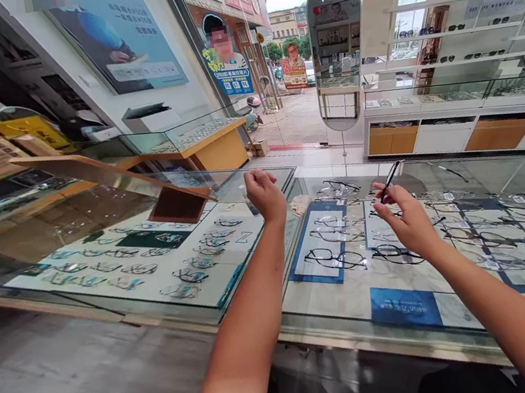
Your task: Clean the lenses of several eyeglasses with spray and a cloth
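Note:
My right hand (407,215) pinches a dark-framed pair of glasses (390,178) between thumb and fingers, raised above the glass display counter (335,319). The glasses are seen nearly edge-on. My left hand (266,194) is closed in a loose fist over the left part of the counter; a small whitish thing shows beside its fingers, and what the fist holds, if anything, is hidden. Between the hands a crumpled pale cloth (301,204) lies on the counter. Below my right hand, several eyeglasses (335,258) rest on blue-bordered white mats.
A tilted wooden-framed mirror (180,204) stands on the left counter, above more rows of glasses (192,275). One blue card (404,307) lies near the front edge. Beyond are a tall oval mirror (336,48), sunglasses shelves (462,63) and a glass shopfront.

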A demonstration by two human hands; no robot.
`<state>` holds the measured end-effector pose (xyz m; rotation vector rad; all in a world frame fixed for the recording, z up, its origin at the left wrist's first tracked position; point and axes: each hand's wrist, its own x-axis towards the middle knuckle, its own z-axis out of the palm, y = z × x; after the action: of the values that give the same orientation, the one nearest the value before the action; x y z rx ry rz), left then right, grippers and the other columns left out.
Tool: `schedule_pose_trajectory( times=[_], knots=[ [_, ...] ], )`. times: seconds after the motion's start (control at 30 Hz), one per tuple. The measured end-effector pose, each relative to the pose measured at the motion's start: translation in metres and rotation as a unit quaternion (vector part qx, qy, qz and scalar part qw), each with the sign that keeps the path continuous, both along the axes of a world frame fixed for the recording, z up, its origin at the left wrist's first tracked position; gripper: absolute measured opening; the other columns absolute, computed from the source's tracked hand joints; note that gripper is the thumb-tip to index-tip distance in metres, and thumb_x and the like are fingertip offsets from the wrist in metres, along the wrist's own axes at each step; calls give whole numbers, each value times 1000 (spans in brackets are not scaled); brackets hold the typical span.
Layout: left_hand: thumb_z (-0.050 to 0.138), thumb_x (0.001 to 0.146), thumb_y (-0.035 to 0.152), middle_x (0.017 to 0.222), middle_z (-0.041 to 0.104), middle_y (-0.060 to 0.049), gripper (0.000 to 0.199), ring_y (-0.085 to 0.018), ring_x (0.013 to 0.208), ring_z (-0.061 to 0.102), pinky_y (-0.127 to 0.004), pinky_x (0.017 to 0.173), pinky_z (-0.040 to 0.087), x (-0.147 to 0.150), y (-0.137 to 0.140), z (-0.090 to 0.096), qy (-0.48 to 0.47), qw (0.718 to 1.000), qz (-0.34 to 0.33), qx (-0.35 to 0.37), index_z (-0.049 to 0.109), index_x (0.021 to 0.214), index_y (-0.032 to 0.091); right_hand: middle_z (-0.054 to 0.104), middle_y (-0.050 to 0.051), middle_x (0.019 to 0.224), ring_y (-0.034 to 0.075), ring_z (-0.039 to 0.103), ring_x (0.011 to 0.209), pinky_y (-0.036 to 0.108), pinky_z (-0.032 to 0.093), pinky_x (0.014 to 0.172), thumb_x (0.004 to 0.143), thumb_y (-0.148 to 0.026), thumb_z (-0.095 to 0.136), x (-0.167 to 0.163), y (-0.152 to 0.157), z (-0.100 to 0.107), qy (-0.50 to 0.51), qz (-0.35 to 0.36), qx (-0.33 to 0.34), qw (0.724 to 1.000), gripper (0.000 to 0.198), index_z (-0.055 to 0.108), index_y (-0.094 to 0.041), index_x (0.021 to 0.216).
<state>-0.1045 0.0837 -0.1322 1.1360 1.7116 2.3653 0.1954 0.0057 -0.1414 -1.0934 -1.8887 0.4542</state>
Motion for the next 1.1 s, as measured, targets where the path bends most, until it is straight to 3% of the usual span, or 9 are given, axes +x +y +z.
schedule_pose_trajectory(
  times=[0.13,0.23,0.33,0.43,0.57,0.77,0.93,1.03,1.1],
  knots=[
    [36,108,20,91,68,-6,24,-20,99,68,-33,100,49,-19,2,-5,58,989,130,-33,49,87,23,73,15,119,29,68,101,48,53,97,101,-58,54,2,2,0,-3,-8,-2,1000,50,66,-21,133],
    [48,101,18,127,66,-17,13,-29,128,61,-44,113,45,-26,2,-9,59,968,229,-87,56,112,18,73,13,115,29,68,100,48,53,95,101,-58,54,3,3,-2,-3,-8,6,1000,51,66,-22,134],
    [65,92,21,150,53,-22,49,-37,145,48,-52,116,43,-30,4,-16,23,953,247,-172,47,137,17,74,14,117,29,68,100,47,53,94,101,-57,54,3,4,-3,0,-7,12,1000,50,66,-21,134],
    [71,88,23,157,49,-24,68,-40,149,44,-59,117,42,-32,8,-25,3,945,208,-251,39,147,17,73,16,125,29,68,100,48,52,95,101,-56,54,3,4,-4,0,-2,15,1000,47,67,-21,130],
    [70,87,16,155,55,-22,70,-39,146,51,-60,118,40,-39,13,-39,-19,945,155,-288,36,149,21,74,16,126,29,68,100,48,52,95,102,-56,53,2,4,-3,-2,5,21,1000,45,69,-21,126],
    [61,92,14,122,72,-20,26,-39,125,68,-53,105,50,-49,14,-48,-37,951,127,-280,54,116,20,74,15,117,30,67,101,49,53,97,102,-54,52,0,3,-3,-4,2,28,1000,48,67,-21,133],
    [60,94,19,98,71,-9,8,-26,102,71,-37,92,55,-42,16,-33,-4,970,77,-229,54,98,21,73,13,114,28,67,100,46,54,95,104,-51,50,-2,3,-2,1,13,33,999,46,66,-21,134],
    [66,91,28,78,61,-1,16,-18,78,64,-27,70,53,-22,15,-20,-11,984,-44,-170,53,85,22,72,14,117,27,67,99,44,54,94,105,-48,48,-3,2,1,13,16,31,999,44,65,-20,134],
    [69,90,48,70,52,2,33,-14,63,55,-22,52,43,-3,9,-13,-66,968,-202,-135,52,80,22,72,13,116,26,67,98,44,53,94,105,-47,46,-4,1,3,17,18,27,999,44,64,-19,134]
  ],
)
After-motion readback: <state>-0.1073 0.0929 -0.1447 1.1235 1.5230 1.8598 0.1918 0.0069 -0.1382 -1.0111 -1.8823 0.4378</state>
